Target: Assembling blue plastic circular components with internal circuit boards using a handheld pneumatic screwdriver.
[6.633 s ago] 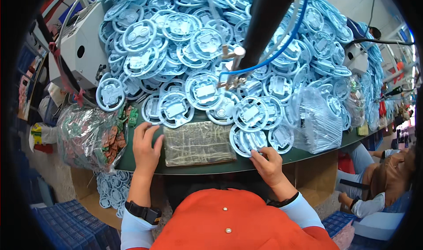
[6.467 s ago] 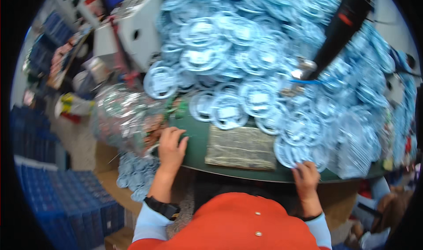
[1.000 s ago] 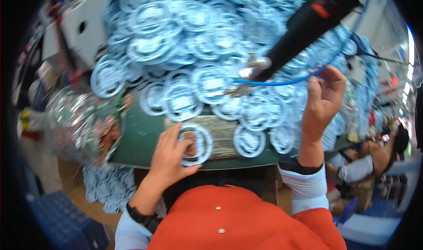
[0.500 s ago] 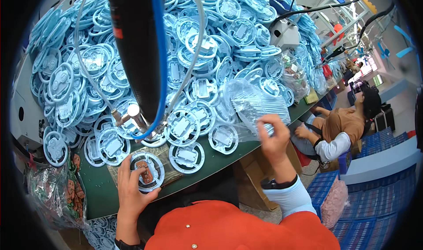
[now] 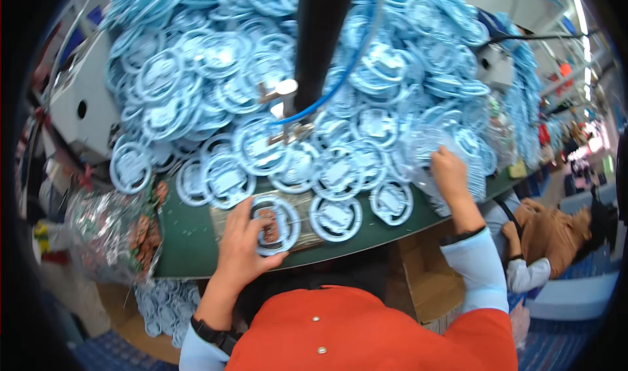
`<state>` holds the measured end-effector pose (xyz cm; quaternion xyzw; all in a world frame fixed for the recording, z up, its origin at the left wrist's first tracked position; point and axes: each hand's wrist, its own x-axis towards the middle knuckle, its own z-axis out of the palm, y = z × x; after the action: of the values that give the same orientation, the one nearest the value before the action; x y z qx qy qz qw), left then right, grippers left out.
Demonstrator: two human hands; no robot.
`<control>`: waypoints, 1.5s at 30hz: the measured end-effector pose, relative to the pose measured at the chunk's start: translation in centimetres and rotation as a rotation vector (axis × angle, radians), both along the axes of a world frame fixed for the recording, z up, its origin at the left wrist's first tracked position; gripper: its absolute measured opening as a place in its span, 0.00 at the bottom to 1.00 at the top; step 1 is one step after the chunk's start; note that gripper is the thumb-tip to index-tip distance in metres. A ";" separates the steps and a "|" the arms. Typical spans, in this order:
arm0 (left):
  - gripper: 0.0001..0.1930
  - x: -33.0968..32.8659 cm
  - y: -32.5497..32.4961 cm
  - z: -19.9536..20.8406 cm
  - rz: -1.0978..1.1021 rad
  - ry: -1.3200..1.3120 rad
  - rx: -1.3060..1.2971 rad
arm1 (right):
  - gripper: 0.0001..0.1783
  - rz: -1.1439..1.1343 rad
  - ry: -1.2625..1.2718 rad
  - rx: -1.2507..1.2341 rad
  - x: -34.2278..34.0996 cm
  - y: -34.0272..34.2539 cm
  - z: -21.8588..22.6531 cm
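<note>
My left hand (image 5: 241, 245) grips the left edge of a round light-blue plastic frame (image 5: 296, 226), with the thumb along its lower rim. Inside the frame sits a small brown circuit board (image 5: 267, 224), partly under my fingers. The frame lies over a flat taped block (image 5: 305, 207) near the front table edge. Farther right, my right hand (image 5: 451, 178) is at a clear plastic bag (image 5: 418, 145), its fingers curled closed; what they hold is hidden and blurred. A dark powered screwdriver (image 5: 320, 44) with a blue hose hangs above the frames.
Light-blue frames (image 5: 222, 50) lie in a big heap across the green table (image 5: 186, 240). At left is a clear bag (image 5: 108, 237) with brown boards. Grey boxes (image 5: 85, 103) flank the heap. A cardboard box (image 5: 432, 279) stands below the table; a person (image 5: 553, 230) sits at right.
My right hand has moved up and forward onto the clear bag. My left hand keeps its grip on the frame. The whole view has shifted, so the scene appears farther right.
</note>
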<state>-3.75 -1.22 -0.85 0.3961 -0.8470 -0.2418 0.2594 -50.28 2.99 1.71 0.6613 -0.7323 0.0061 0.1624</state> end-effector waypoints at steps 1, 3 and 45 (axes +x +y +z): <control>0.33 0.0 -0.1 0.0 -0.013 0.021 0.013 | 0.03 0.016 -0.029 0.000 0.4 0.3 0.5; 0.33 0.0 0.0 0.0 0.002 0.026 0.024 | 0.03 0.021 -0.046 -0.018 0.2 1.1 0.5; 0.34 1.1 0.1 -1.9 -0.004 0.246 0.005 | 0.14 0.274 -1.184 0.647 22.7 -2.0 0.5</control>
<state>-2.62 -1.09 -2.77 0.3624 -0.8089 -0.2912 0.3599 -27.53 0.95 2.19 0.6485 -0.5724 0.1681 -0.4728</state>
